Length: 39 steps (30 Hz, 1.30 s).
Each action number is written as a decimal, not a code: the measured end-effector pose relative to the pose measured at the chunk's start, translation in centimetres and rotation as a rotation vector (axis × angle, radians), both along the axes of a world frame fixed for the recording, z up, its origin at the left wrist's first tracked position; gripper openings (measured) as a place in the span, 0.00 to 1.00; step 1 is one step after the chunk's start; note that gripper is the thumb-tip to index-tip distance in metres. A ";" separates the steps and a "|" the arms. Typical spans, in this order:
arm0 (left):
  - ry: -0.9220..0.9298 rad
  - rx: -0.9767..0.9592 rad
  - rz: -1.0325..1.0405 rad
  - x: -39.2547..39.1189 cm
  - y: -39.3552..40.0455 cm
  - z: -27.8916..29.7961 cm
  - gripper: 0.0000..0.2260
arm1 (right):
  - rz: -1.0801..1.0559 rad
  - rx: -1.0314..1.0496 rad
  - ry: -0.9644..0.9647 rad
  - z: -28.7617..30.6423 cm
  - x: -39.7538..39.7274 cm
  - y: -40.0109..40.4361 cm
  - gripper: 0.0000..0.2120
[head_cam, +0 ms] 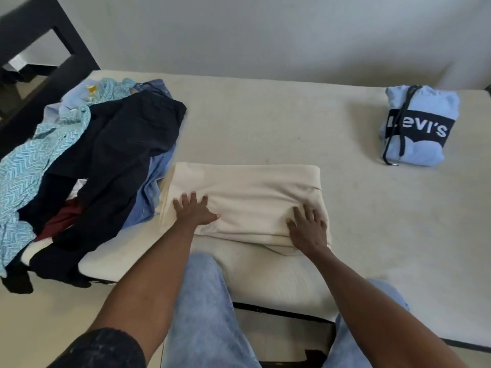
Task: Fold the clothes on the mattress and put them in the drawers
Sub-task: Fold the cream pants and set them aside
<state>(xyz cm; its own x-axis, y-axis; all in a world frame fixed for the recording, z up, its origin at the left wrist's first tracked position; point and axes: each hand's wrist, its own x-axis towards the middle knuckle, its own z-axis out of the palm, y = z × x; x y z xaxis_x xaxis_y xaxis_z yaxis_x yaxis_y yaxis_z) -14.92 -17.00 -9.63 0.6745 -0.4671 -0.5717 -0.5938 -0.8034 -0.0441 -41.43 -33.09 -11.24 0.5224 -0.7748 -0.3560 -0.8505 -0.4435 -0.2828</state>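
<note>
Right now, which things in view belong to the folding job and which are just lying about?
Job:
cream garment, with left hand and right hand flat on it
unfolded clothes pile
folded blue hoodie
mattress

Lying about:
dark furniture frame

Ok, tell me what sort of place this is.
Probably a bedroom at home. A bare mattress lies against a plain wall, with a pile of unfolded clothes at its left and a folded hoodie at its right. Both hands press a cream garment flat.
</note>
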 end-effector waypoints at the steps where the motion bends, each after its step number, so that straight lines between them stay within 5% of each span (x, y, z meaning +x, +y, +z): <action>1: -0.015 -0.075 0.042 -1.0 -1.5 0.8 0.34 | -0.100 -0.076 -0.084 0.7 0.3 -0.3 0.23; 3: -0.049 -0.232 -0.022 -3.7 -4.1 1.4 0.31 | -0.370 -0.117 -0.183 1.6 0.5 -1.4 0.20; 5: 0.084 -0.257 -0.125 -6.5 -5.9 0.9 0.33 | -0.597 0.093 -0.198 1.8 -0.2 -3.1 0.27; 7: 0.206 -0.151 -0.125 -8.6 -6.7 -0.1 0.40 | -0.665 0.320 -0.245 1.5 -1.0 -5.0 0.31; 11: 0.184 -0.097 -0.101 -10.1 -7.8 -1.3 0.47 | -0.644 0.605 -0.469 2.0 -2.0 -7.0 0.15; 19: 0.016 -0.261 -0.238 -14.8 -11.4 -0.3 0.37 | -0.567 0.395 -0.543 4.7 -4.7 -9.1 0.09; 22: 0.345 -0.368 -0.181 -19.1 -13.9 1.5 0.33 | -0.633 0.196 -0.516 7.8 -8.5 -11.2 0.05; 27: 1.076 -0.713 0.414 -21.8 -17.1 5.8 0.17 | -0.652 -0.032 -0.353 13.0 -9.8 -11.7 0.12; 32: 1.252 -0.917 0.509 -19.1 -16.7 11.8 0.29 | -0.355 -0.156 -0.319 17.9 -3.4 -4.9 0.13; 35: 1.157 -0.927 0.474 -14.5 -13.2 13.4 0.25 | -0.128 0.029 -0.319 18.4 1.9 -0.2 0.15; 39: 0.925 -0.926 0.506 -8.4 -7.0 11.6 0.11 | -0.002 0.617 -0.439 17.1 5.7 3.2 0.07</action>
<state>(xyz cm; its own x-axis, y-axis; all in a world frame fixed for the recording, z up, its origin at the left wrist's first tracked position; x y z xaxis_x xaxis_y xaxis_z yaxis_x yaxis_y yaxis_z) -23.31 -24.04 1.96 0.4346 -0.7367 -0.5180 0.2422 -0.4584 0.8551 -35.76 -29.87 5.84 0.7152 -0.5035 -0.4847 -0.6029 -0.0936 -0.7923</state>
